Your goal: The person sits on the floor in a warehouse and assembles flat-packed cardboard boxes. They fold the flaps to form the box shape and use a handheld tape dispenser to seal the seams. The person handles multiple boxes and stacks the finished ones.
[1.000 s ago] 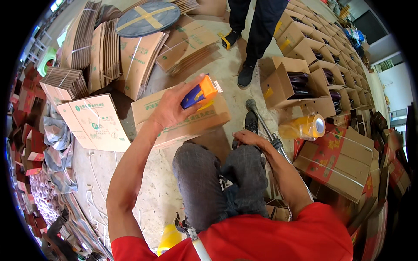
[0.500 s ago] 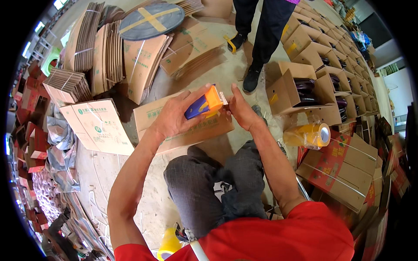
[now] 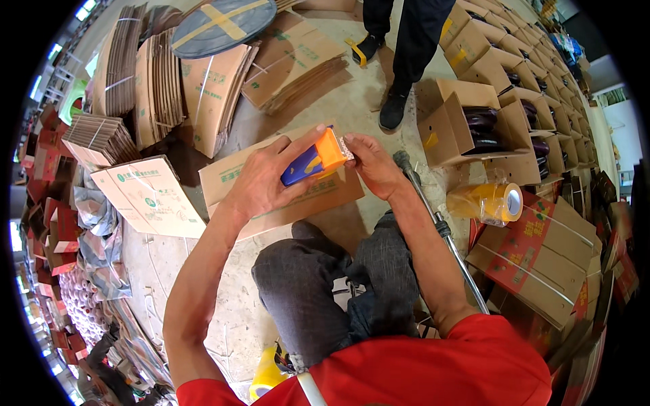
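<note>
My left hand (image 3: pixel 261 177) is wrapped round a small blue-and-orange box (image 3: pixel 306 162), its thumb along the top and its fingers beneath. The orange end of this box carries a white speckled edge and points right. At that edge the thumb and fingers of my right hand (image 3: pixel 372 166) are bent in a pinch; anything small between them is hidden. Below both hands a flattened brown carton (image 3: pixel 325 210) with green print lies in front of my knees.
Bundled carton sheets (image 3: pixel 210 98) and a grey round lid (image 3: pixel 223 27) stand at the far left. Open cartons of eggplants (image 3: pixel 482 128) line the right. Yellow tape rolls (image 3: pixel 486 201), a metal pole (image 3: pixel 440 227) and a standing person's legs (image 3: pixel 406 54) are nearby.
My right hand has closed from a spread thumb and fingers to a pinch at the box's white edge. The view has shifted slightly, and more of the metal pole shows.
</note>
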Motion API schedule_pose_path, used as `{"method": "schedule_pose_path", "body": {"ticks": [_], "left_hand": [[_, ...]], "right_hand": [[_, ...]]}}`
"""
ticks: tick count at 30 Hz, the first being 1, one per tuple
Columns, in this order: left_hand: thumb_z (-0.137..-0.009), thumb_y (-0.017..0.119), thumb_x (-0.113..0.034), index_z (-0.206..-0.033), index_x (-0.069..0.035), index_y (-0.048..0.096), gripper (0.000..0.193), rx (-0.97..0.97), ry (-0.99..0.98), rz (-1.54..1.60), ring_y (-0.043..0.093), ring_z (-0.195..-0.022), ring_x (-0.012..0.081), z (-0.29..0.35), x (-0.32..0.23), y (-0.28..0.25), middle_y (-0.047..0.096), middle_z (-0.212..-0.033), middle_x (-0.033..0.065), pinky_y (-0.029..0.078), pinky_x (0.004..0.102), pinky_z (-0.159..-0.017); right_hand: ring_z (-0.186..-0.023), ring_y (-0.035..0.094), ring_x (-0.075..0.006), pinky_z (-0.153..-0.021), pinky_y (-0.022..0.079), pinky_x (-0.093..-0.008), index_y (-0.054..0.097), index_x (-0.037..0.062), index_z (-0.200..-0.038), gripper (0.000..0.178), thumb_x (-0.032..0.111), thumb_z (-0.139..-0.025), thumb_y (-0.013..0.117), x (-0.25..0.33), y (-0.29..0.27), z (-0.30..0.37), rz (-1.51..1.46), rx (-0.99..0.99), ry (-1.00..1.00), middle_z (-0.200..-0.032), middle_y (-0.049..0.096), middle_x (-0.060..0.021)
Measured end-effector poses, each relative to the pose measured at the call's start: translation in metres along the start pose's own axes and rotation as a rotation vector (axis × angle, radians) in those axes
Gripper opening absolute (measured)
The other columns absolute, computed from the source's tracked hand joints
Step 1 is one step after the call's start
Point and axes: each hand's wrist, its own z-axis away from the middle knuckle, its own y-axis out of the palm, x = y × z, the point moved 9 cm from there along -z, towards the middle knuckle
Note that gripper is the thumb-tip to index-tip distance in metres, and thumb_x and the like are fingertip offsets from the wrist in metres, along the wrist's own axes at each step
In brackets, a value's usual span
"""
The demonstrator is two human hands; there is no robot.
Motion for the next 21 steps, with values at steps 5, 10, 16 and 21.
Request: {"method": "schedule_pose_path", "body": {"ticks": [5, 10, 16, 21], "left_hand": [[-0.082, 0.081, -0.026, -0.159, -0.033, 0.042, 0.087, 0.09, -0.054, -0.085, 0.065, -0.078, 0.0401, -0.009, -0.013, 0.001, 0.06, -0.09, 0.017, 0.054, 0.0485, -0.074], [-0.083, 0.081, -0.025, -0.158, -0.033, 0.043, 0.084, 0.293, -0.088, -0.302, 0.068, -0.08, 0.0406, -0.017, -0.029, 0.002, 0.065, -0.093, 0.0197, 0.056, 0.0486, -0.075], [-0.084, 0.081, -0.025, -0.157, -0.03, 0.044, 0.082, 0.426, -0.121, -0.443, 0.07, -0.081, 0.0382, -0.006, -0.01, -0.008, 0.068, -0.092, 0.0181, 0.057, 0.0485, -0.073], [-0.084, 0.08, -0.025, -0.153, -0.023, 0.048, 0.077, 0.442, -0.088, -0.47, 0.07, -0.079, 0.0351, -0.017, -0.015, 0.005, 0.068, -0.086, 0.0151, 0.057, 0.0465, -0.072]], "right_hand": [[-0.08, 0.052, -0.005, -0.075, 0.044, -0.0252, 0.072, 0.0067, -0.098, 0.029, 0.03, -0.108, 0.059, 0.007, -0.022, -0.001, 0.136, -0.032, -0.088, -0.088, 0.064, 0.0053], [-0.074, 0.047, -0.0038, -0.07, 0.038, -0.0243, 0.072, 0.0116, -0.093, 0.028, 0.034, -0.107, 0.062, 0.004, -0.05, 0.0, 0.161, -0.211, -0.069, -0.079, 0.06, 0.0081], [-0.073, 0.05, -0.0033, -0.071, 0.04, -0.0236, 0.07, 0.014, -0.092, 0.028, 0.036, -0.107, 0.06, -0.012, -0.198, 0.005, 0.124, -0.468, -0.09, -0.082, 0.063, 0.0085], [-0.071, 0.047, -0.0033, -0.071, 0.04, -0.024, 0.068, 0.0156, -0.09, 0.029, 0.037, -0.108, 0.059, -0.008, -0.22, -0.003, 0.211, -0.377, -0.091, -0.079, 0.058, 0.0097]]}}
